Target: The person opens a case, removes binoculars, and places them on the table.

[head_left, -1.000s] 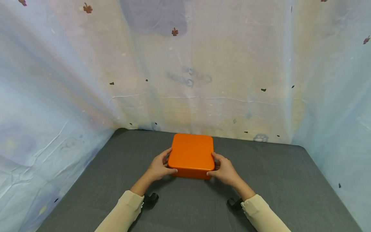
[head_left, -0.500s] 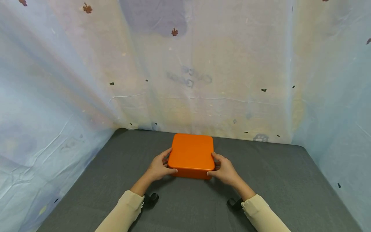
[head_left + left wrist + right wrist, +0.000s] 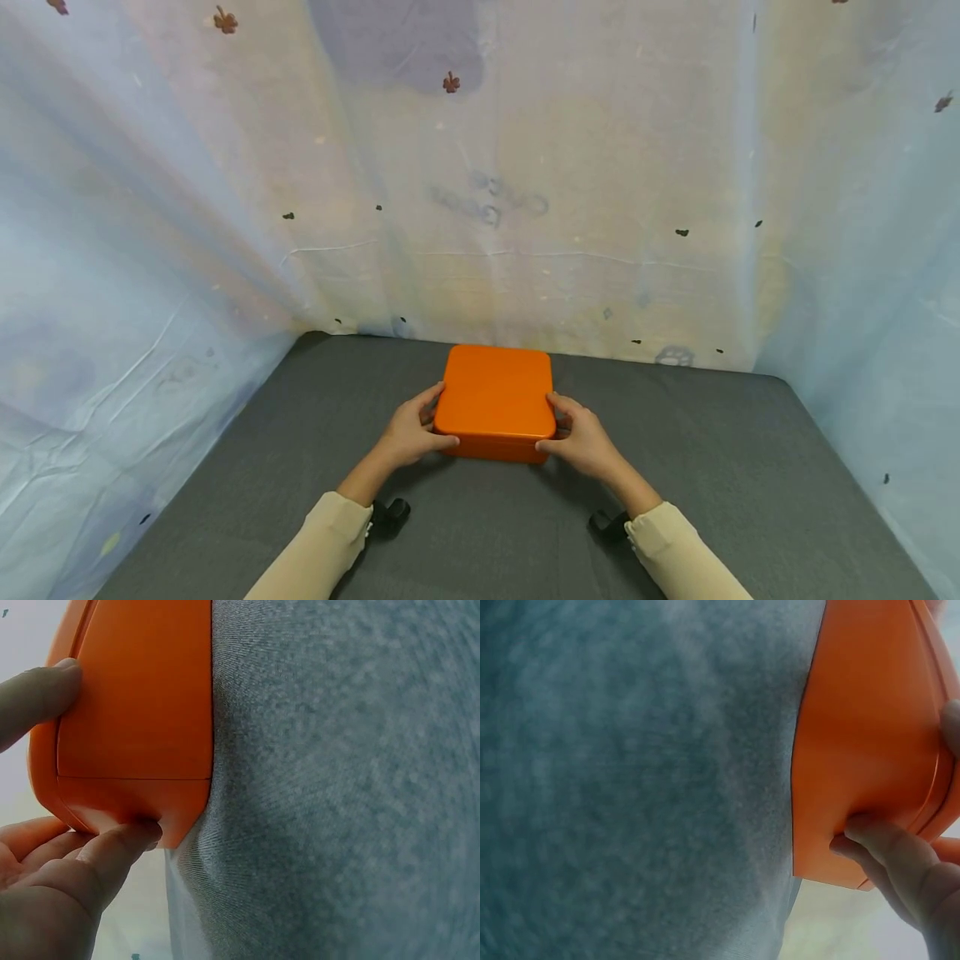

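An orange square box [image 3: 495,392] with rounded corners and a fitted lid sits on the grey cloth surface. My left hand [image 3: 409,432] grips its near left corner, thumb on the front face and fingers along the left side. On the opposite corner, my right hand [image 3: 583,438] holds it the same way. In the left wrist view, the thumb lies by the lid seam of the box [image 3: 142,697], and fingertips press into its side. From the right wrist, two fingertips touch the side of the box [image 3: 862,727], whose base meets the cloth. The lid is on; the inside is hidden.
Grey cloth [image 3: 720,492] covers the table around the box. A pale printed curtain [image 3: 600,167] hangs behind and along both sides, close behind the box. Black wrist mounts [image 3: 390,518] stick out at both cream sleeves [image 3: 322,542].
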Motion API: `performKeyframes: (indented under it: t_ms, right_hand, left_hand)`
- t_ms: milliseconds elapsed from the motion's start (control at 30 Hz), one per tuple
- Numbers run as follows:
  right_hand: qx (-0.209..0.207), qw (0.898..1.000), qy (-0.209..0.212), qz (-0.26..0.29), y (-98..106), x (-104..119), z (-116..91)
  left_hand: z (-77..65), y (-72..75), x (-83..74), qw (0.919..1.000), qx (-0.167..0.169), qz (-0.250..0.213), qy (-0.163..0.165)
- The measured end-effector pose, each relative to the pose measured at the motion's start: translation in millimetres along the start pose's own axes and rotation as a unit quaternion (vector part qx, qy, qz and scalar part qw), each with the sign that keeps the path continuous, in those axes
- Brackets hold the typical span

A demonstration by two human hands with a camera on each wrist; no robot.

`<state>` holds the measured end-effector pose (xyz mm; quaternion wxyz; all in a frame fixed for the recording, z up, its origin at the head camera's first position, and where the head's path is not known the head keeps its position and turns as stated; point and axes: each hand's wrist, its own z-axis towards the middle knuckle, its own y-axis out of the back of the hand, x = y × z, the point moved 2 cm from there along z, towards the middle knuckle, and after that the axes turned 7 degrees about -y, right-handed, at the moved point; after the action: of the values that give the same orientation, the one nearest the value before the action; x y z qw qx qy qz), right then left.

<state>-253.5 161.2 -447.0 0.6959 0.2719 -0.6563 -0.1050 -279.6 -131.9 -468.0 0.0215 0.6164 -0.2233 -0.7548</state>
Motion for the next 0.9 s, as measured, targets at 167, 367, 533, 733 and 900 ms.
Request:
performKeyframes:
  t_ms: [167,367,533,733,900]
  right_hand:
    - [0.002,1.000,0.004,0.000,-0.3,-0.8,0.5]
    - [0.003,1.000,0.011,-0.002,0.4,-1.1,0.6]
    - [0.009,1.000,0.012,0.000,0.0,-1.6,0.3]
    - [0.008,1.000,0.024,0.004,1.7,-2.2,2.0]
    - [0.008,1.000,0.025,0.004,2.4,-2.8,3.2]
  left_hand:
    - [-1.0,0.8,-0.2,0.9999,0.004,-0.010,0.000]
    - [-1.2,1.6,-0.8,0.9999,0.011,-0.010,-0.005]
    - [-0.6,1.7,0.8,0.9998,0.017,-0.007,-0.009]
    - [1.4,2.2,0.0,0.9993,0.010,-0.015,-0.032]
    - [2.9,2.1,-2.0,0.9990,0.012,-0.015,-0.041]
